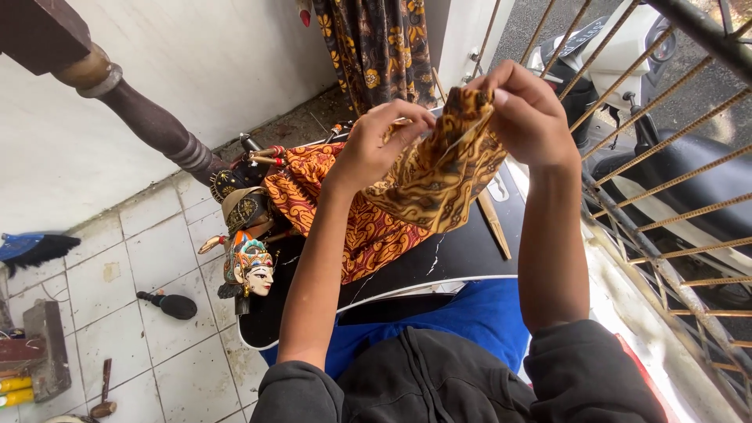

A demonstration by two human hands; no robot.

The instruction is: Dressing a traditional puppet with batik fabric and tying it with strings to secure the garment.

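Observation:
My left hand point(377, 141) and my right hand point(526, 110) both pinch a brown and yellow batik cloth point(439, 184), held up in front of me, its top edge bunched between my fingers. Below it a rod puppet lies on a black board point(439, 262) across my lap. The puppet wears an orange patterned skirt point(345, 215) and has a painted white face with an ornate headdress point(251, 270), hanging off the board's left edge. A thin wooden rod point(495, 227) lies on the board under my right arm.
A dark turned wooden leg point(149, 117) slants over the white tiled floor point(149, 266). A small black tool point(168, 304), a brush point(35, 247) and hand tools point(39, 352) lie at left. A metal railing point(666, 196) runs at right, a scooter point(627, 63) behind it. A patterned curtain point(380, 47) hangs ahead.

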